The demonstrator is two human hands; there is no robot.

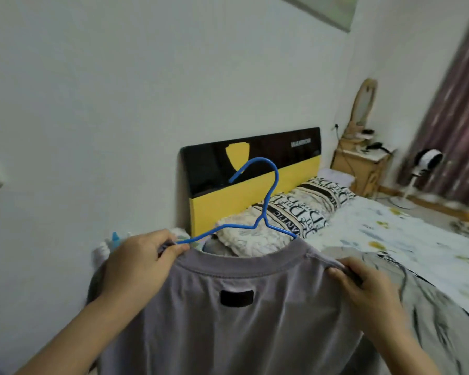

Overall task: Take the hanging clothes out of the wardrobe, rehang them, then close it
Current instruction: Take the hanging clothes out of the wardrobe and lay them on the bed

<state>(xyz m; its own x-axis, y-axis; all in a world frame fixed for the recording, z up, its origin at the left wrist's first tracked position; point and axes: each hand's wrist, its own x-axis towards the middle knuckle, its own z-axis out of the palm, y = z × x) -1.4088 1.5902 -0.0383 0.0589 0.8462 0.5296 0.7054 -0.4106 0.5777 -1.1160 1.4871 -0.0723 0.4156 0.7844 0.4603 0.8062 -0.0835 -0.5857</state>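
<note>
Pinching the grey T-shirt (228, 307) at both shoulders, the left hand (138, 263) also grips the blue hanger (266, 207). The right hand (368, 288) holds cloth only. The hanger's bar runs hand to hand, hook upright.

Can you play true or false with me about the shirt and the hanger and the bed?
1. The wire hanger is red. False: it is blue.
2. Both hands hold the grey T-shirt. True: the left hand and right hand pinch its shoulders.
3. The hanger's hook is on a rail. False: it sticks up free in the air.
4. The bed's headboard is black and yellow. True.
5. The pillow is plain white. False: it is printed with black letters.
</note>
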